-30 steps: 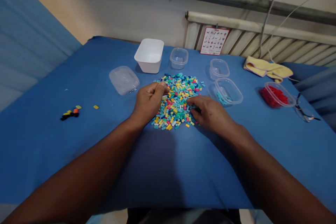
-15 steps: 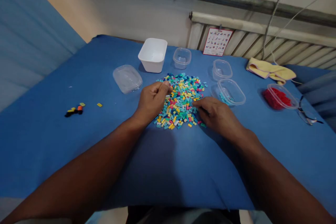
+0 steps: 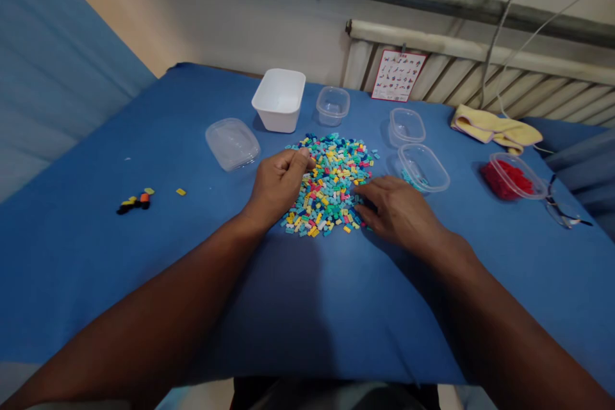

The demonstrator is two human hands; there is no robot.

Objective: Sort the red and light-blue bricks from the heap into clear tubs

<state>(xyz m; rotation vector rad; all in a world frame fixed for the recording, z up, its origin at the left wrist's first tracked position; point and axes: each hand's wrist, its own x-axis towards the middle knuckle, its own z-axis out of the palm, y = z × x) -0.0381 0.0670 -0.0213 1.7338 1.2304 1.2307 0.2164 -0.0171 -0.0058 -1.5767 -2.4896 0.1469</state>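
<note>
A loose pile of small building bricks (image 3: 331, 182), mostly turquoise, yellow, blue and pink, lies in the middle. At its left edge my left hand (image 3: 279, 182) is closed, thumb pressed against the curled fingers; whatever they may hold is hidden. My right hand (image 3: 398, 211) reaches in over the pile's right edge. Its thumb and forefinger are apart at the bricks, with nothing visible gripped between them. Just beyond this hand stands a clear plastic tub (image 3: 423, 168) with a few turquoise bricks inside.
Behind the pile stand a white bin (image 3: 279, 99), a clear tub (image 3: 333, 106) and another tub (image 3: 407, 127). A clear lid (image 3: 233, 144) lies left. Red pieces (image 3: 509, 179) fill a right-hand tub beside glasses (image 3: 564, 208). A yellow cloth (image 3: 494, 128) and black-orange pieces (image 3: 137, 202) lie farther out.
My right thumb and forefinger have spread apart at the pile's right edge. The left hand has stayed almost still.
</note>
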